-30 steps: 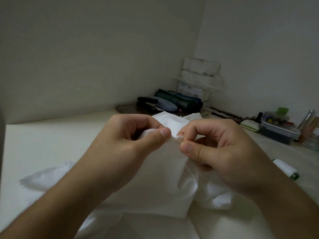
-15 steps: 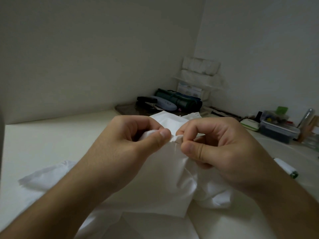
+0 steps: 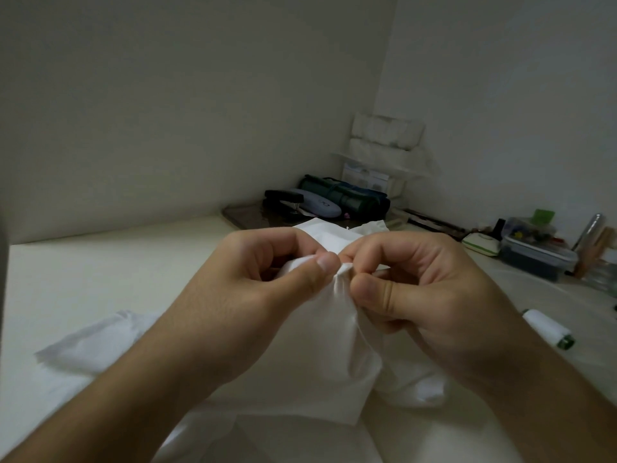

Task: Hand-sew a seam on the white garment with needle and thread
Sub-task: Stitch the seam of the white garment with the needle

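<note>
The white garment lies bunched on the pale table, with a folded part lifted between both hands. My left hand pinches the raised fold between thumb and curled fingers. My right hand pinches the same fold just beside it, thumb tip against the cloth. The two thumbs nearly touch. Neither needle nor thread shows clearly; they are hidden by the fingers or too fine to see. A spool of white thread lies on the table to the right of my right wrist.
In the far corner sit a dark tray with a black stapler, a grey case and a green rolled pouch. White boxes stack against the wall. At the right are a clear plastic box of small items and a glass jar.
My right hand has shifted slightly and gathered the fold tighter against my left thumb; a faint thread line below the thumbs a second ago is no longer visible.
</note>
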Motion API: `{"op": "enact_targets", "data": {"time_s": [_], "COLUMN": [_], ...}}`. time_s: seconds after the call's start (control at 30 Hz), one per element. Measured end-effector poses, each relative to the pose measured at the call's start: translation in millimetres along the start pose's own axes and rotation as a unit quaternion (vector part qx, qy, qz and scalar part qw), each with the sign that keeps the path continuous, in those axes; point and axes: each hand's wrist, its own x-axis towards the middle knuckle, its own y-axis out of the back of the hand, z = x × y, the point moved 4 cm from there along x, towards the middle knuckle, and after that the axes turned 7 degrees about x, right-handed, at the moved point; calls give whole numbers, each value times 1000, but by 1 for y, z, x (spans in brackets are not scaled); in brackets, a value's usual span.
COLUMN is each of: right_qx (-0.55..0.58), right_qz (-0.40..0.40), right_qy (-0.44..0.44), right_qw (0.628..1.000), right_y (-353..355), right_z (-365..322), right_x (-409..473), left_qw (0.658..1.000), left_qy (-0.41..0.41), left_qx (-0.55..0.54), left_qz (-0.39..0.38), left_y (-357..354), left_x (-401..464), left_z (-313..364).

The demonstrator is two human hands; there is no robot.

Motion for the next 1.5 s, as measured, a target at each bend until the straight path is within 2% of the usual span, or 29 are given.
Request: {"op": "enact_targets", "data": {"time_s": [0.37, 0.6, 0.7, 0.87, 1.2, 1.33, 1.5], "right_qx": [-42, -3, -50, -136, -125, -87, -76], "right_qz": [35, 40, 62, 97, 116, 112, 111], "right_qy": [14, 9, 14, 17, 49, 47, 59], "right_qw": [998, 999, 997, 986, 984, 989, 989], "right_y": [-5, -5, 2, 8, -3, 1, 0], "right_z": [0, -3, -6, -7, -9, -6, -4], "right_x": [-1, 2, 2, 0, 0, 2, 0], "left_qw": [1000, 1000, 998, 998, 999, 999, 999], "left_qy": [-20, 3, 12, 24, 15, 21, 23], "left_qx": [23, -6, -15, -24, 34, 3, 24], "left_qz": [-1, 30, 57, 60, 19, 44, 15], "left_y": [-3, -1, 3, 4, -3, 1, -4], "left_x": [1, 2, 2, 2, 2, 2, 3], "left_z": [0, -1, -1, -3, -1, -2, -3]}}
